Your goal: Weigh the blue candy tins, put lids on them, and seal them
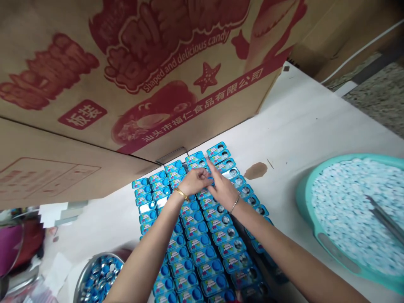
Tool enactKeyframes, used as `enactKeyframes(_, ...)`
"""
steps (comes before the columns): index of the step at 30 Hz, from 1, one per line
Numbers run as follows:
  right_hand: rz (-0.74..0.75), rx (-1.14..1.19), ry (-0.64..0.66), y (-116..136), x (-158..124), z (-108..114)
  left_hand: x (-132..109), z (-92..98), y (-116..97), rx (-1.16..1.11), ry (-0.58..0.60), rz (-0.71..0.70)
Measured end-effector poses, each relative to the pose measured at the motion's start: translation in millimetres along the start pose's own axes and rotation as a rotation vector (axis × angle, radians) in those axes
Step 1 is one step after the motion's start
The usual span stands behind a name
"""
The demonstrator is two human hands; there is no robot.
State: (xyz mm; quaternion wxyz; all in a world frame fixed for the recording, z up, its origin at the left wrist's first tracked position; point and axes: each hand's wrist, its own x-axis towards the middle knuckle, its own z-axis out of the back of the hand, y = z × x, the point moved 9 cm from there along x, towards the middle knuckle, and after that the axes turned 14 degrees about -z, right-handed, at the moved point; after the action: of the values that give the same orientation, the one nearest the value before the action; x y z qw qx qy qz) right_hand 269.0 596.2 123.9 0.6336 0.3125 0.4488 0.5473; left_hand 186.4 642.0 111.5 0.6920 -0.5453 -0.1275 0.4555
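Rows of small blue candy tins (220, 223) lie on the white table. Tins in the left columns have round blue caps (203, 227) over their openings; many on the right show whitish contents in open round holes. My left hand (196, 182), with a gold bracelet, is above the middle rows, its fingers curled together; whatever they hold is hidden. Beside it, my right hand (224, 189) has its index finger stretched forward and its thumb apart, near the left fingertips. Between the hands, a bit of blue shows, which may be a cap.
A large printed cardboard box (189, 109) stands behind the tins. On the right, a turquoise tub (304, 193) holds pale blue-white pieces and a metal tool (386, 221). At lower left, a metal bowl (82, 273) contains many blue caps. A brown stain (256, 170) marks the table.
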Motion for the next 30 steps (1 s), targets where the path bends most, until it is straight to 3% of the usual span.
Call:
enactKeyframes(2,-0.002,0.056,0.025,0,1,-4,-6,-0.7,5,-0.050,-0.025,0.004)
enactKeyframes(4,-0.085,0.216,-0.013,-6,2,-1,-2,15.4,9,0.064,-0.145,0.025)
enactKeyframes(6,-0.267,0.492,-0.039,-21,0,4,8,36.1,7,0.284,-0.273,0.042)
enactKeyframes(8,-0.481,0.804,-0.003,-36,-5,0,22,48.5,3,0.513,-0.313,0.082)
enactKeyframes(11,-0.689,1.079,0.086,-44,-14,-7,42,48.7,5,0.735,-0.168,0.225)
enactKeyframes(15,-0.786,1.152,0.154,-46,-21,-11,55,46.8,12,0.874,0.039,0.377)
enactKeyframes(18,-0.779,1.165,0.192,-44,-21,-15,59,49.5,16,0.901,0.096,0.426)
enactKeyframes(21,-0.767,1.151,0.214,-39,-21,-16,55,52.9,15,0.924,0.074,0.452)
enactKeyframes(23,-0.775,1.131,0.194,-36,-23,-14,48,52.2,5,0.942,0.010,0.402)
enactKeyframes(25,-0.783,1.111,0.162,-35,-24,-11,34,41.3,-11,0.868,-0.049,0.238)
enactKeyframes(28,-0.775,1.067,0.114,-36,-25,-11,2,3.4,-39,0.552,-0.001,-0.121)
enactKeyframes(30,-0.725,1.012,0.089,-36,-23,-13,-21,-17.5,-49,0.404,0.040,-0.251)
